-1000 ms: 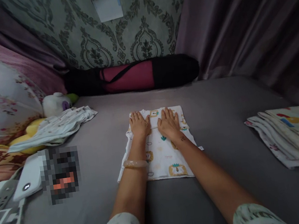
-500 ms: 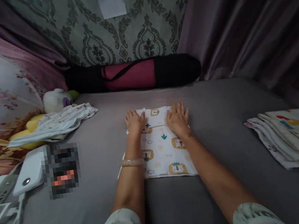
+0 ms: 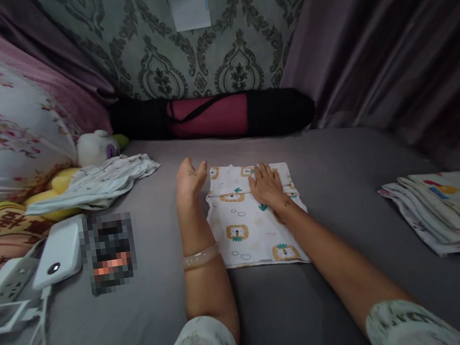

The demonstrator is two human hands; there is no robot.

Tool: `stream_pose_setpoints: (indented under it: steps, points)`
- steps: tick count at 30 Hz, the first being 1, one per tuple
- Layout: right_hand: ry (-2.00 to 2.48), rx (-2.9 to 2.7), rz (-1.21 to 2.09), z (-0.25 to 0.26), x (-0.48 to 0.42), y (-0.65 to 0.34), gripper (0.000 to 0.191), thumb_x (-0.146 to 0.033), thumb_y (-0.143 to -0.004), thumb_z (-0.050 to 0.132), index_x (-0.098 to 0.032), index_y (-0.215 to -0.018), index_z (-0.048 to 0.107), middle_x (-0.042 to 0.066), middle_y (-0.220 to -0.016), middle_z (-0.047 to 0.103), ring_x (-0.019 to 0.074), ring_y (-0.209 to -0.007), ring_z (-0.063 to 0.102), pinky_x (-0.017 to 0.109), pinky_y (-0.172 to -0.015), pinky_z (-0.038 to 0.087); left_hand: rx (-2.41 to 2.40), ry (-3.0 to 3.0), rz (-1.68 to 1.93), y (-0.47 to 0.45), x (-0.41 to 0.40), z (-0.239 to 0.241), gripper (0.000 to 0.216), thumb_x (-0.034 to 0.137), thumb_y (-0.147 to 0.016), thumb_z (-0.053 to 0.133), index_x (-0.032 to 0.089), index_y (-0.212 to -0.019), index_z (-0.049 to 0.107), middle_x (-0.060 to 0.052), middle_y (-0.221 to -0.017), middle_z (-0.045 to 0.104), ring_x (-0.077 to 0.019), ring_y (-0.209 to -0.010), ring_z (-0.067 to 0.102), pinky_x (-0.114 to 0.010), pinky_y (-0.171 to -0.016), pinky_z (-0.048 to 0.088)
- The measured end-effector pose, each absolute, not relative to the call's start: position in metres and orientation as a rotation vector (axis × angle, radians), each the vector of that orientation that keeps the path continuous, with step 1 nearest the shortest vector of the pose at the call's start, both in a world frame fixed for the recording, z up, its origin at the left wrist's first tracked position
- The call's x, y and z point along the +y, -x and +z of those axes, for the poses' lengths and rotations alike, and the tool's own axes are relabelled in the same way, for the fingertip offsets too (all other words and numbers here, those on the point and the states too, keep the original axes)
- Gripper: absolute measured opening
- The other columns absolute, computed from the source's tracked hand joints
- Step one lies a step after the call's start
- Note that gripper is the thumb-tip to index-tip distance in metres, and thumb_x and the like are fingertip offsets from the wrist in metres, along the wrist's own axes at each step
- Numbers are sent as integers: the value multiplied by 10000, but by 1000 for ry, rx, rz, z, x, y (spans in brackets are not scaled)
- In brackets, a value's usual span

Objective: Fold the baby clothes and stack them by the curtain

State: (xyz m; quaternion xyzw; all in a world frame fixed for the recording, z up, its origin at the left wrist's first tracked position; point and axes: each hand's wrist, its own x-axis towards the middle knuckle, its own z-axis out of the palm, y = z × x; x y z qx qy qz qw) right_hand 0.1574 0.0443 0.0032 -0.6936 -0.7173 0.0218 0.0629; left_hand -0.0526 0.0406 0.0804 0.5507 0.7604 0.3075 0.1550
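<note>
A white cloth (image 3: 246,224) printed with yellow lion faces, green leaves and grey ovals lies flat on the grey sheet in front of me. Its far part is folded over, forming a band across the top. My right hand (image 3: 266,185) rests flat on that band, right of its middle, fingers stretched out. Just off the cloth's left edge, my left hand (image 3: 191,178) is lifted and turned, its thumb apart and nothing seen in it. Its other fingers are partly hidden behind the hand. A pale bangle (image 3: 202,257) circles my left forearm.
Folded cloths (image 3: 453,209) lie stacked at the right. At the left are a crumpled pale cloth (image 3: 103,182), a plush toy (image 3: 96,148), a white power bank (image 3: 61,250) and a power strip (image 3: 8,286). A black and pink roll bag (image 3: 209,117) lies along the wall.
My left hand has come off the cloth and moved left, turning over. My right hand stays flat on the cloth. The view has shifted slightly.
</note>
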Motion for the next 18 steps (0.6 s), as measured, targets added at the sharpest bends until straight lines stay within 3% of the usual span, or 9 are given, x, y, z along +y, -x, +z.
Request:
stream_pose_setpoints:
  steps: [7, 12, 18]
  points:
    - [2022, -2200, 18, 2, 48, -132, 599, -388, -990, 209, -79, -1494, 308, 153, -1581, 214, 278, -1457, 154, 484, -1160, 103, 2167, -1489, 940, 60, 40, 79, 469, 377, -880, 519, 82, -1241, 567, -177, -1197, 648, -281, -1153, 593, -349, -985, 449]
    - [1992, -2280, 158, -1, 46, -115, 609, -386, -992, 203, -69, -1508, 265, 148, -1577, 230, 270, -1452, 174, 485, -1159, 120, 2165, -1436, 952, 65, 42, 76, 500, 362, -890, 511, 77, -1301, 525, -183, -1313, 588, -264, -1235, 543, -331, -1028, 418]
    - [1830, -2279, 123, 8, 47, -84, 579, -365, -992, 232, -91, -1497, 302, 150, -1577, 231, 266, -1457, 160, 478, -1161, 91, 2163, -1406, 943, 62, 44, 74, 486, 357, -892, 516, 87, -1296, 531, -178, -1311, 593, -261, -1228, 551, -341, -1028, 420]
